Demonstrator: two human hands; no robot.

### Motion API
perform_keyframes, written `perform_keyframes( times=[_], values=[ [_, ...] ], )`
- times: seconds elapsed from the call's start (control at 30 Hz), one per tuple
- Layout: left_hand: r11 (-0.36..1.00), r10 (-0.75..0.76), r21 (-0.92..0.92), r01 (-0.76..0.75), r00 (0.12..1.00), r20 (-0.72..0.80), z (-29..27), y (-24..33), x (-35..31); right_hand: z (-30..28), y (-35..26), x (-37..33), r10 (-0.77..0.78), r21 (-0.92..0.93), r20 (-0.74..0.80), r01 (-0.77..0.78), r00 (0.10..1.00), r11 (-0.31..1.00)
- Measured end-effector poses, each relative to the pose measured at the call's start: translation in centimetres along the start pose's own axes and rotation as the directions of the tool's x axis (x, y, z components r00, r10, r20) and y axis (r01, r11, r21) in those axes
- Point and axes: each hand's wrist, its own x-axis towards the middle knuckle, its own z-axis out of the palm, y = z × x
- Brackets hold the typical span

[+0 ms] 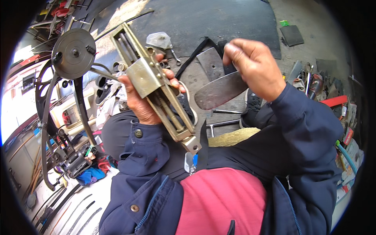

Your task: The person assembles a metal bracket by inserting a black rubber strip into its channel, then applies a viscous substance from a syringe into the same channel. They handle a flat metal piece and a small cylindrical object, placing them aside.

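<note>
My left hand is wrapped round a long brass-coloured metal frame. A square block sits across the frame, threaded rods run along it, and a small eye end points down toward my lap. My right hand is raised to the right of it, thumb and fingers pressed together; anything between them is too small or hidden to make out. Just below that hand is a dark, smooth, sole-shaped plate, its right end hidden by the hand. Another grey plate with a small hole stands behind it.
At the left stands a hand-cranked machine with a round wheel. A clear plastic bag and a wrench lie ahead on the floor. Tools and scraps crowd the right, near a red bar. A yellowish pad lies between my legs.
</note>
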Motion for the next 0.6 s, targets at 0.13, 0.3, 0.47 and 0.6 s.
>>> perform_keyframes(
  times=[0.13, 0.3, 0.47, 0.6],
  values=[
    [1.0, 0.019, -0.007, -0.018, 1.0, 0.005, 0.2, 0.2, 0.0, -3.3, 0.5, 1.1, -0.123, 0.115, -0.216, 0.15, 0.969, 0.982],
    [1.0, 0.004, -0.017, -0.003, 0.994, 0.105, 0.6, 0.2, 0.2, -6.5, 1.4, 1.3, 0.125, 0.22, -0.275, -0.064, 0.953, 0.973],
    [1.0, 0.015, -0.019, -0.012, 0.986, 0.164, 1.1, -0.1, 0.2, -7.8, 3.2, -0.1, 0.258, 0.319, -0.141, -0.202, 0.956, 0.926],
    [0.999, 0.033, -0.025, -0.029, 0.982, 0.186, 1.5, -0.1, 0.0, -7.6, 7.4, -0.1, 0.347, 0.287, -0.143, -0.297, 0.927, 0.911]
  ],
)
